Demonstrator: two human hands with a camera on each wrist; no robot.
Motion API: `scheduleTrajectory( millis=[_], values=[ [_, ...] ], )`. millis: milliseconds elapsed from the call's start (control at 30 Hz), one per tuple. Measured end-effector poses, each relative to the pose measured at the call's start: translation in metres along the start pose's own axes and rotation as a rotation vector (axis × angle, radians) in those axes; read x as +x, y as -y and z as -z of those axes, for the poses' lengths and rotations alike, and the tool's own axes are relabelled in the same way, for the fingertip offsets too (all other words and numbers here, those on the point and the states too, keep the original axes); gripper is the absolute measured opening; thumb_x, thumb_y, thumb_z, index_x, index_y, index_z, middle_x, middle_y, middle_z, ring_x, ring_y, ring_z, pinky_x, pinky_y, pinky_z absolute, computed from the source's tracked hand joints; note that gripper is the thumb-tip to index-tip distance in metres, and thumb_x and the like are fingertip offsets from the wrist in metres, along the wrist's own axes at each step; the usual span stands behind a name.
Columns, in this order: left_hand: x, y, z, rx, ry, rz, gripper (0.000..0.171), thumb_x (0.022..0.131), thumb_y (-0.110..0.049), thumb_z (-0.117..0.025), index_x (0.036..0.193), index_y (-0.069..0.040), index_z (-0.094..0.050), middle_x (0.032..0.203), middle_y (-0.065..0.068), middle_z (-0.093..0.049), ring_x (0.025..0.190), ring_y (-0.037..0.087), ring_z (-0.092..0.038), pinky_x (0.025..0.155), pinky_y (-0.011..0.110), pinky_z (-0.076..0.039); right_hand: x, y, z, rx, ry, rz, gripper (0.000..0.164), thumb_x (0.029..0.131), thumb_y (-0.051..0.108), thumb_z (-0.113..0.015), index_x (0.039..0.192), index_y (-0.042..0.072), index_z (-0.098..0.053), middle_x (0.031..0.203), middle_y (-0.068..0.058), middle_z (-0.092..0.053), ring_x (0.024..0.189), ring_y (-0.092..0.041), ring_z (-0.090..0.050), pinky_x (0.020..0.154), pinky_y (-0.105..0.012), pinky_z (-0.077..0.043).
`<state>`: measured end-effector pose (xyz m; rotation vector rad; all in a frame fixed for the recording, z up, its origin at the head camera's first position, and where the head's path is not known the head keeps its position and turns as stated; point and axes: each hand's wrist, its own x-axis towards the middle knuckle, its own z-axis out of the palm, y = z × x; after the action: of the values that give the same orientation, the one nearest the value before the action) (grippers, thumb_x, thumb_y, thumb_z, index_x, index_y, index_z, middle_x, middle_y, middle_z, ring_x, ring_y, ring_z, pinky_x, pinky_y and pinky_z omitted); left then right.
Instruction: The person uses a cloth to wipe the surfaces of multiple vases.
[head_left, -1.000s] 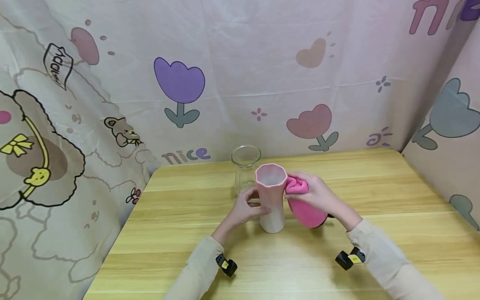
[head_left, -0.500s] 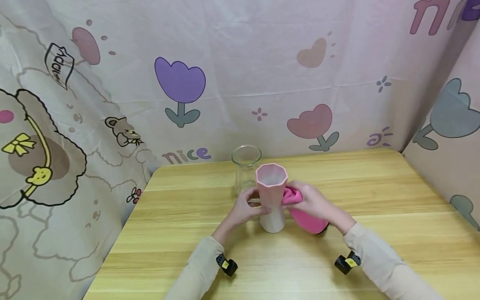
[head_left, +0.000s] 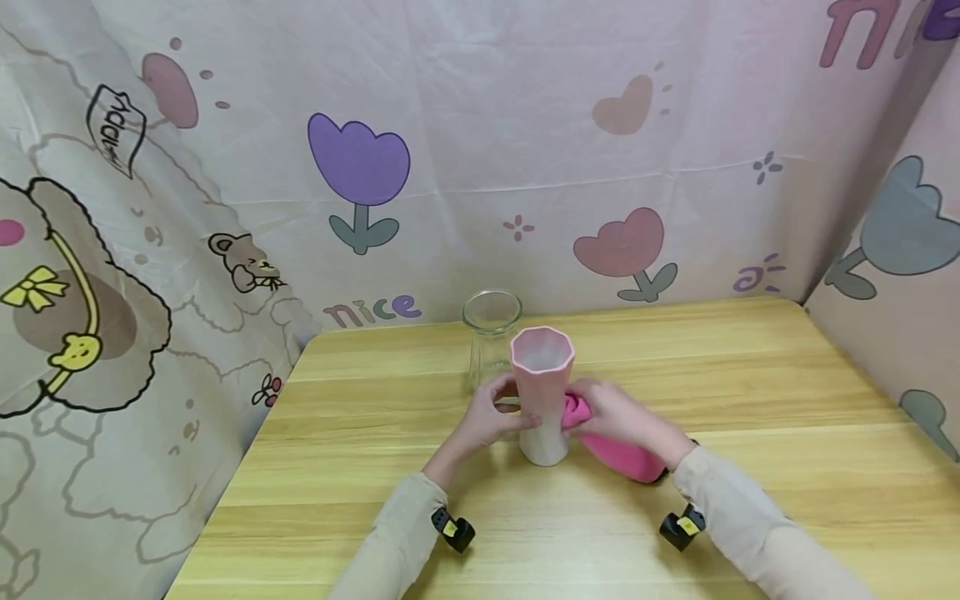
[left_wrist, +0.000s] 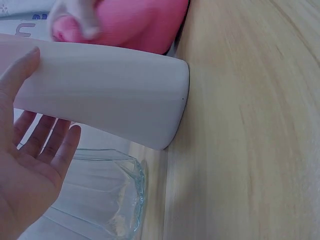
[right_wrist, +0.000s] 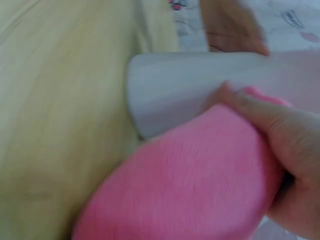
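- The person's left hand is clamped on the pink vase, thumb on the near side and fingers around the far side; the left wrist view shows the thumb lying along the pale wall of it.
- The vase stands upright on the wooden table, between the two hands; its faceted rim faces up, and its colour runs from pink at the top to whitish at the base.
- The right hand is closed around a bunched part of a bright pink cloth; the bunch meets the right side of the vase, about midway up; the rest of the cloth, dark at its edge, spreads below the hand; whether that edge touches the table, one cannot tell.
- A clear glass vessel stands upright just behind the vase, towards the left; its rim is wide and round, and the vase and left hand hide part of its body.
- Both arms wear pale sleeves; a small black camera with a yellow mark sits at the left wrist, and a similar device at the right.
- Printed fabric hangs behind the table, with a purple tulip, a red one and the word "nice"; cartoon animals decorate the left side.
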<state>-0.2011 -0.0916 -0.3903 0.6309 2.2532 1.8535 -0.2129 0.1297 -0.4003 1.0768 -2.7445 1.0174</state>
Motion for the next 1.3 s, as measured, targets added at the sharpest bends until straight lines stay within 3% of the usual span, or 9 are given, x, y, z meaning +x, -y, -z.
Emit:
scheduleTrajectory(
  millis=[133, 267, 400, 567, 667, 900, 1000, 1167, 1300],
  values=[
    [-0.001, -0.002, 0.000, 0.018, -0.004, 0.001, 0.056, 0.071, 0.000, -0.074, 0.122, 0.000, -0.050, 0.117, 0.017, -0.055, 0.104, 0.031, -0.054, 0.089, 0.038, -0.047, -0.003, 0.000, -0.006, -0.139, 0.051, 0.043, 0.038, 0.068, 0.024, -0.079, 0.099, 0.009, -0.063, 0.085, 0.003, -0.061, 0.079, -0.014, -0.057, 0.070, -0.031, -0.049],
    [-0.002, -0.003, 0.000, 0.035, -0.004, -0.012, 0.056, 0.071, -0.001, -0.074, 0.122, 0.000, -0.051, 0.117, 0.017, -0.055, 0.104, 0.031, -0.054, 0.088, 0.037, -0.048, -0.005, 0.007, 0.006, -0.043, 0.020, 0.018, 0.042, 0.070, 0.020, -0.077, 0.105, 0.004, -0.062, 0.087, 0.003, -0.061, 0.079, -0.011, -0.056, 0.070, -0.028, -0.050],
    [-0.002, -0.004, 0.000, 0.033, -0.007, -0.013, 0.056, 0.071, -0.001, -0.074, 0.122, 0.001, -0.051, 0.116, 0.017, -0.055, 0.103, 0.031, -0.055, 0.087, 0.036, -0.048, -0.005, 0.020, 0.034, 0.090, -0.079, -0.004, 0.052, 0.072, 0.016, -0.076, 0.116, -0.002, -0.056, 0.099, -0.008, -0.064, 0.090, -0.017, -0.060, 0.079, -0.032, -0.052],
    [-0.002, -0.004, 0.000, 0.031, -0.008, -0.004, 0.055, 0.071, 0.000, -0.074, 0.121, 0.001, -0.052, 0.115, 0.017, -0.056, 0.103, 0.031, -0.055, 0.087, 0.037, -0.049, -0.004, 0.037, 0.068, 0.069, -0.280, 0.036, 0.054, 0.070, 0.013, -0.077, 0.119, -0.001, -0.056, 0.112, -0.013, -0.061, 0.101, -0.026, -0.058, 0.086, -0.042, -0.048],
    [-0.002, -0.003, 0.000, 0.037, -0.007, 0.003, 0.055, 0.072, -0.001, -0.074, 0.121, 0.000, -0.052, 0.116, 0.016, -0.056, 0.104, 0.031, -0.055, 0.087, 0.037, -0.048, -0.001, 0.044, 0.078, 0.053, -0.327, 0.064, 0.054, 0.070, 0.011, -0.077, 0.119, 0.002, -0.056, 0.112, -0.011, -0.060, 0.100, -0.022, -0.056, 0.086, -0.039, -0.047],
    [-0.002, -0.002, 0.000, 0.044, -0.004, 0.005, 0.055, 0.072, -0.003, -0.074, 0.122, -0.001, -0.052, 0.116, 0.016, -0.056, 0.104, 0.029, -0.055, 0.088, 0.037, -0.048, 0.005, 0.041, 0.066, 0.062, -0.330, 0.105, 0.053, 0.068, 0.007, -0.078, 0.116, -0.002, -0.057, 0.111, -0.016, -0.060, 0.102, -0.029, -0.056, 0.087, -0.045, -0.046],
    [-0.002, -0.002, 0.000, 0.040, -0.011, 0.002, 0.055, 0.071, -0.002, -0.074, 0.121, 0.000, -0.052, 0.116, 0.016, -0.056, 0.104, 0.029, -0.055, 0.088, 0.037, -0.048, 0.006, 0.035, 0.056, 0.049, -0.335, 0.114, 0.050, 0.067, 0.008, -0.079, 0.113, -0.002, -0.059, 0.105, -0.013, -0.061, 0.096, -0.027, -0.057, 0.083, -0.043, -0.049],
    [-0.001, -0.001, 0.000, 0.028, -0.011, -0.005, 0.055, 0.071, -0.001, -0.074, 0.122, 0.000, -0.051, 0.117, 0.017, -0.055, 0.105, 0.031, -0.054, 0.088, 0.038, -0.048, 0.004, 0.018, 0.030, 0.078, -0.203, 0.039, 0.040, 0.070, 0.015, -0.078, 0.104, 0.003, -0.061, 0.091, -0.003, -0.061, 0.084, -0.015, -0.055, 0.074, -0.033, -0.050],
    [-0.001, 0.000, 0.000, 0.027, -0.007, -0.004, 0.055, 0.071, -0.001, -0.074, 0.122, 0.000, -0.051, 0.117, 0.017, -0.055, 0.104, 0.030, -0.055, 0.089, 0.038, -0.048, 0.000, 0.009, 0.018, 0.093, -0.093, -0.026, 0.040, 0.071, 0.020, -0.077, 0.105, 0.006, -0.061, 0.090, 0.001, -0.061, 0.083, -0.012, -0.056, 0.074, -0.029, -0.050]
  ],
)
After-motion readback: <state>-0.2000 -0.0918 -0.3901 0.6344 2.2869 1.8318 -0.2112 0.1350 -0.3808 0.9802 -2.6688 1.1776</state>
